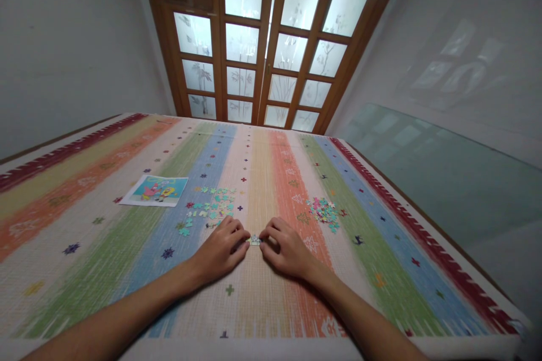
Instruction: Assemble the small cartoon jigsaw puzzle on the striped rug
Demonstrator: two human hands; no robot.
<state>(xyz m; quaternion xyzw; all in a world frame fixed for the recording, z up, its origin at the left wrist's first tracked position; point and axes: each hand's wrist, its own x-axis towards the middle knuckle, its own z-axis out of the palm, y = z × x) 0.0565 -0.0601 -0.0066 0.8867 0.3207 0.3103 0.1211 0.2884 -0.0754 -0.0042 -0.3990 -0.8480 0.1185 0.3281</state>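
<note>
Both my hands rest on a striped, many-coloured mat (127,259). My left hand (222,248) and my right hand (285,248) meet fingertip to fingertip, each pinching the same small cluster of joined puzzle pieces (254,240) that lies flat between them. A loose spread of teal puzzle pieces (212,206) lies just beyond my left hand. A second, tighter heap of puzzle pieces (324,211) sits beyond my right hand. A printed reference picture (156,190) with cartoon figures lies flat at the left.
The mat covers a raised surface whose edge with a red zigzag border (423,237) runs along the right. A glass panel (444,180) leans at the right. Wooden doors with frosted panes (271,45) stand behind.
</note>
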